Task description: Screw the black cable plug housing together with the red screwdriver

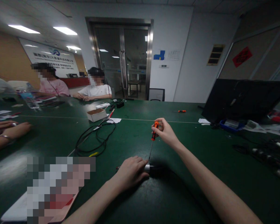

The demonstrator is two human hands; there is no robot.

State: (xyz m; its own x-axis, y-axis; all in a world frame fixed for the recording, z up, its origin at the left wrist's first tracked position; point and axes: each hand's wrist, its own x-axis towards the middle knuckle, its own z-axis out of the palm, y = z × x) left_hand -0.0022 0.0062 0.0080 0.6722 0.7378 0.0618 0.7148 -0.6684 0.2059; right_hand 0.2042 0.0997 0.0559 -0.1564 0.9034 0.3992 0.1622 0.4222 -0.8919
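Note:
My right hand (pixel 162 132) pinches the orange and black handle of a screwdriver (pixel 153 137), held nearly upright. Its thin shaft runs down to a silver cylinder (pixel 147 168), where the tip meets or nearly meets it beside my left fingertips. Over that cylinder lies my left hand (pixel 133 169), fingers wrapped across it and pressing it to the green table (pixel 130 137). A dark end sticks out left of the hand, and a black cable leads off to the right in shadow.
Coiled black cable (pixel 96 140), an open small box (pixel 96 115) and papers lie ahead left. Another screwdriver (pixel 182 111) rests farther back. A monitor (pixel 245 99) and tools stand right. Another person's hands (pixel 14 132) are at left; people sit across the table.

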